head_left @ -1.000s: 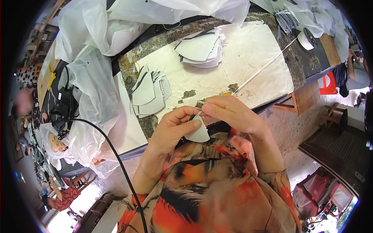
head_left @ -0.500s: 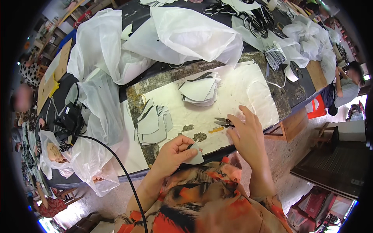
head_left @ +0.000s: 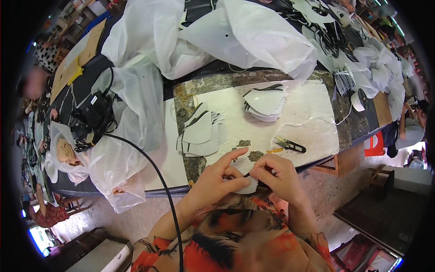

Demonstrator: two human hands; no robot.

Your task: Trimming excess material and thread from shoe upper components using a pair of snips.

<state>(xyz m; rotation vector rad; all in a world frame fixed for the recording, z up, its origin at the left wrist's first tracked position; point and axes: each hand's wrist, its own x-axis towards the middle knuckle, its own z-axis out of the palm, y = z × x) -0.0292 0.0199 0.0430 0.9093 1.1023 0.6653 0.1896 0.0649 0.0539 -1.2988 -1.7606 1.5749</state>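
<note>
Close to my body, my left hand (head_left: 220,182) grips a small white cut piece (head_left: 247,187) with a black strip along its upper edge. My right hand (head_left: 280,176) pinches the same piece at its right edge; the fingertips partly hide the contact. On the board just beyond my right hand lie thread snips (head_left: 292,145) with black handles, their blades pointing left. A stack of white cut pieces with black strips (head_left: 265,102) sits farther back. Another fanned stack (head_left: 199,136) lies to the left, past my left hand.
A pale, worn board (head_left: 312,109) covers the work surface. Large translucent plastic bags (head_left: 253,36) line its back and left. A black cable (head_left: 149,158) runs from a black adapter (head_left: 93,111) down past my left arm. A white spool (head_left: 358,102) stands at the right, its cord trailing onto the board.
My right hand has left the snips, which now lie on the board, and has come to the piece in my left hand. The whole view has shifted, with things appearing farther right.
</note>
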